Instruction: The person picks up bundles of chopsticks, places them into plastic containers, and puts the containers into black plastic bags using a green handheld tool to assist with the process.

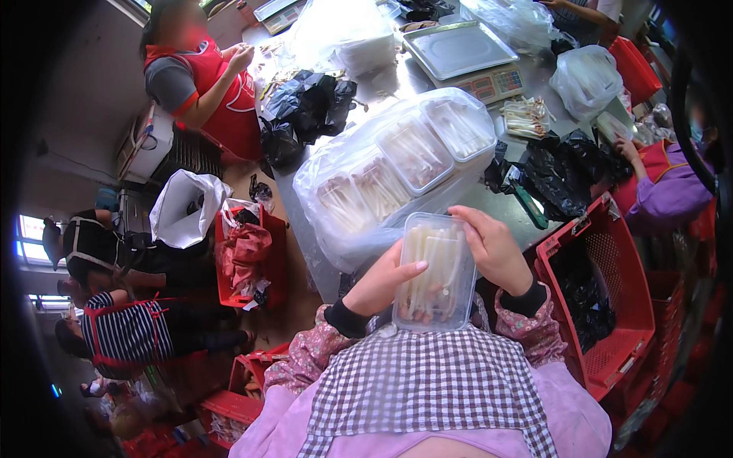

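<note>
A clear plastic container point(438, 275) of pale stalks with reddish-brown ends is held close in front of my checked apron. My left hand point(381, 280) grips its left side, the thumb lying across the front. On its upper right edge rests my right hand point(495, 246), fingers bent over the rim. Just beyond, a clear plastic bag point(320, 240) on the metal table point(303, 252) holds several similar filled containers point(415, 151) side by side. Loose stalks point(525, 117) lie in a small container farther right.
A digital scale point(489, 83) bears a metal tray point(458, 48). Black plastic bags point(312, 106) lie at left, more point(558, 172) at right beside a green-handled tool point(528, 203). Red crates point(601, 303) flank me. Co-workers stand across and at both sides of the table.
</note>
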The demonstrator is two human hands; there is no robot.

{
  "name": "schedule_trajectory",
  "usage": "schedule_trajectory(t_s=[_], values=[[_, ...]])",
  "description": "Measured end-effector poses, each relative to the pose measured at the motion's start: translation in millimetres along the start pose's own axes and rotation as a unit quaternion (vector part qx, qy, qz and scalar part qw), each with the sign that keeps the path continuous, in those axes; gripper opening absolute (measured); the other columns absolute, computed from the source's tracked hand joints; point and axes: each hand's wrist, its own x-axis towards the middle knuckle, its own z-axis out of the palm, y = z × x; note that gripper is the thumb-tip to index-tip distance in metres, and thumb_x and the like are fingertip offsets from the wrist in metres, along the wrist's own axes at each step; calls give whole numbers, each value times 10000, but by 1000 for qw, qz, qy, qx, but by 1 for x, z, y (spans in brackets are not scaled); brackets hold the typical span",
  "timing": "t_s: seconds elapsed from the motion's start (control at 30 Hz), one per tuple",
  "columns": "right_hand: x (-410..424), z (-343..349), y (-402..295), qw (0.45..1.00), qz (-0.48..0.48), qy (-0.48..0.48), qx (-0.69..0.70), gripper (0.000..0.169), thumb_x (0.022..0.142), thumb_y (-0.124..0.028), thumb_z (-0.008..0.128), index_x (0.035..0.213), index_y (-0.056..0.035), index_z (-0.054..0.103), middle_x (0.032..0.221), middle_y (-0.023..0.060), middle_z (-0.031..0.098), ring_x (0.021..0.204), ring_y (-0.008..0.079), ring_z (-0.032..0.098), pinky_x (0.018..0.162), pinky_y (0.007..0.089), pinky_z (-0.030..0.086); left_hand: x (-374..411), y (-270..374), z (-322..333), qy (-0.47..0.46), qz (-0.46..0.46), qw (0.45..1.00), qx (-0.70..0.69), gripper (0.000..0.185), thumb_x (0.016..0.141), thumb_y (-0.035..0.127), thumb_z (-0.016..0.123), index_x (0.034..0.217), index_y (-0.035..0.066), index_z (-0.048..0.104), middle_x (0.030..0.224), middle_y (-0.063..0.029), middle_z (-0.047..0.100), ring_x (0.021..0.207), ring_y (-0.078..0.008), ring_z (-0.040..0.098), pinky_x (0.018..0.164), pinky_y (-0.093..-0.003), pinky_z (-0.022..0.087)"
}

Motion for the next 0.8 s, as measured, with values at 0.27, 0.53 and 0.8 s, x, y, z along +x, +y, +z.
schedule_trajectory(t_s=[0.27,0.53,0.8], values=[[21,0,-31,977,-98,9,-191,334,953,-223,521,1191,-2,599,1095,214,645,969,370,632,813,412,516,2,8,5,-4,11,1000,12,667,913,220,647,1441,30,286,1306,-83,494,1166,-169,519,992,-342,444],[23,11,-10,993,-81,-59,-63,311,978,-242,503,1184,-46,629,930,203,683,836,383,657,723,424,527,-1,2,0,-10,-8,1000,21,699,887,205,685,1439,30,293,1304,-78,495,1177,-166,516,1010,-340,425],[42,1,13,982,-47,-160,88,286,967,-237,549,1119,-24,665,869,191,694,755,285,695,693,328,528,-1,13,4,-21,8,999,29,708,885,200,678,1444,7,289,1310,-81,495,1170,-150,509,996,-322,432]])
